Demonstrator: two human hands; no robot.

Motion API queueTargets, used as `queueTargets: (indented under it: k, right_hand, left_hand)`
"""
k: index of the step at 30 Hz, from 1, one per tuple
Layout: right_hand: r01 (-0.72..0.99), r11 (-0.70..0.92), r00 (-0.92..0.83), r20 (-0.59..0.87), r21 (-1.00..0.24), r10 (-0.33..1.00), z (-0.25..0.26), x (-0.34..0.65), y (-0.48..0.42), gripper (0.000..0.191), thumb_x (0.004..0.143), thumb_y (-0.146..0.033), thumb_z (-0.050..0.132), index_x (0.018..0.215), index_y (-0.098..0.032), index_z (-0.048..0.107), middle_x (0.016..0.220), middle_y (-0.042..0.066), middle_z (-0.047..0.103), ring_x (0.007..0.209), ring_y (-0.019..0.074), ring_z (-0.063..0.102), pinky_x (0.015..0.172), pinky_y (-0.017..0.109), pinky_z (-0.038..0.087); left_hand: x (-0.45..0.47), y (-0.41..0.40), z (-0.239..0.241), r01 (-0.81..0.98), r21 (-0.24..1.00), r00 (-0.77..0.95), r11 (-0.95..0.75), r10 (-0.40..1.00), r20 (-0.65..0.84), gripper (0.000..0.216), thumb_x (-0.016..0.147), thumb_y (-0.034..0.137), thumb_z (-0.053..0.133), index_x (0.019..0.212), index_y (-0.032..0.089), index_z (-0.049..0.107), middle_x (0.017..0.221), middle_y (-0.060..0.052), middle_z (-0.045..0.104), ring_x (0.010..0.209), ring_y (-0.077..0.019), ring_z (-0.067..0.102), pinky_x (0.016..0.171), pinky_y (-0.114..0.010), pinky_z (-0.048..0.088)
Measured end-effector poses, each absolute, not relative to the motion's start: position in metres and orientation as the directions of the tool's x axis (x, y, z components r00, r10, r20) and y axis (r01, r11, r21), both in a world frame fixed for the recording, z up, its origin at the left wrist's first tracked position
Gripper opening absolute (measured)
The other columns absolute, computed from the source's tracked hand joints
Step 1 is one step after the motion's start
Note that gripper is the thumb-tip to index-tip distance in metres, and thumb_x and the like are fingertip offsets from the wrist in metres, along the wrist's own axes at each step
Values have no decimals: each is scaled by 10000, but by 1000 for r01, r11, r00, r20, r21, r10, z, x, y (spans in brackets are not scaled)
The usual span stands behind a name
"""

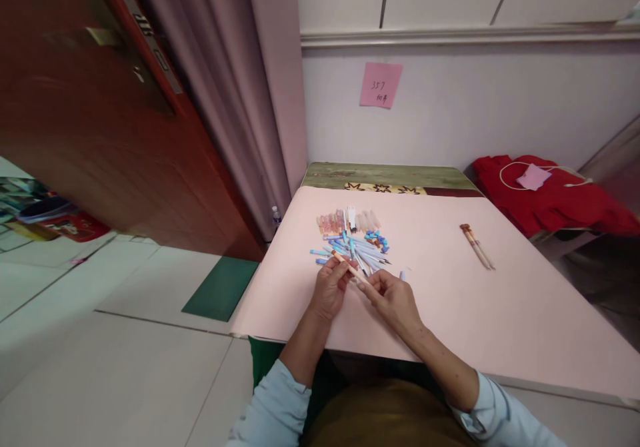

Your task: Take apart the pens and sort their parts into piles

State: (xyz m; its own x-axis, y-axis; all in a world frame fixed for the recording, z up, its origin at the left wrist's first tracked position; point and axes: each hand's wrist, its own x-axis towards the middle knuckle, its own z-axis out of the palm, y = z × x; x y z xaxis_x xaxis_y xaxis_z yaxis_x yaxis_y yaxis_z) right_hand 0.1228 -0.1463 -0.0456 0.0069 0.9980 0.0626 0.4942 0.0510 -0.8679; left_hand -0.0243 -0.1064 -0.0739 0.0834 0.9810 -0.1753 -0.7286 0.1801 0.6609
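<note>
My left hand (331, 287) and my right hand (393, 297) meet over the pink table cover (475, 314), both pinched on one thin pale pen (349, 268) with an orange tip. Just beyond my fingers lies a heap of several blue and white pens (356, 246). Behind the heap a row of pinkish and beige pen caps or pens (347, 221) is laid side by side. A small pale cap (403, 275) sits by my right fingers.
Two or three beige pens (477, 246) lie apart on the right. A red cloth with a white cable (547, 194) lies on a seat at the far right. A pink note (381, 84) hangs on the wall. A red door (100, 120) and curtain stand left.
</note>
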Motion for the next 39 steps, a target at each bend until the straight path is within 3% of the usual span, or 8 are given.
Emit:
queueTargets:
  k: [5,8,14,18,24,31,35,39]
  right_hand:
    - [76,-237,-144,-245,-969,959,-50,117,-145,488,799,-648,550,735,-169,612,507,-3,589,386,111,493,410,224,378]
    - [-43,-313,-214,-298,-949,930,-53,117,-144,504,772,-657,582,758,-155,608,496,-18,562,378,91,457,398,210,349]
    - [122,-93,-92,-104,-988,990,-55,123,-144,394,754,-553,679,750,-171,583,544,-13,590,473,106,514,476,212,385]
    - [236,-7,-22,-13,-972,1000,-51,123,-147,382,783,-553,644,717,-181,584,537,-11,581,467,110,495,464,214,371]
    - [516,124,25,159,-847,987,-47,124,-152,331,817,-523,613,724,-205,600,527,-30,556,473,115,491,489,219,359]
    - [641,166,18,231,-749,973,-45,124,-155,327,834,-520,595,726,-211,605,529,-24,571,470,120,500,508,227,355]
    - [541,138,-9,159,-830,987,-44,123,-156,344,843,-529,578,724,-208,606,557,-5,603,490,129,531,524,233,389]
    - [186,-49,-103,-69,-981,992,-45,121,-155,389,831,-564,569,739,-187,604,570,4,613,462,121,531,485,232,410]
  left_hand:
    - [-26,-107,-75,-703,685,123,191,981,-147,231,710,242,776,863,137,639,798,-47,705,699,-121,638,708,-240,481]
    - [-26,-107,-73,-703,685,116,191,981,-154,235,706,242,779,866,134,645,793,-49,706,709,-123,642,711,-238,481]
    - [-24,-106,-72,-708,678,93,198,978,-188,256,671,203,807,866,131,658,808,-48,714,741,-118,659,745,-223,488]
    - [-23,-107,-71,-711,671,103,211,975,-197,290,703,316,797,887,129,673,833,-66,723,770,-143,676,780,-258,505]
    - [-23,-111,-68,-672,706,176,226,974,-144,211,707,272,792,798,107,697,825,-87,730,770,-161,672,793,-289,514]
    - [-24,-110,-71,-688,695,148,211,977,-151,192,714,263,781,791,107,700,798,-80,726,723,-144,657,743,-268,512]
    - [-25,-111,-72,-675,707,155,212,977,-146,180,733,258,762,802,103,702,802,-86,726,739,-146,659,765,-267,506]
    - [-26,-112,-71,-642,740,157,201,979,-129,185,738,276,754,786,107,696,776,-83,718,710,-148,649,748,-275,500]
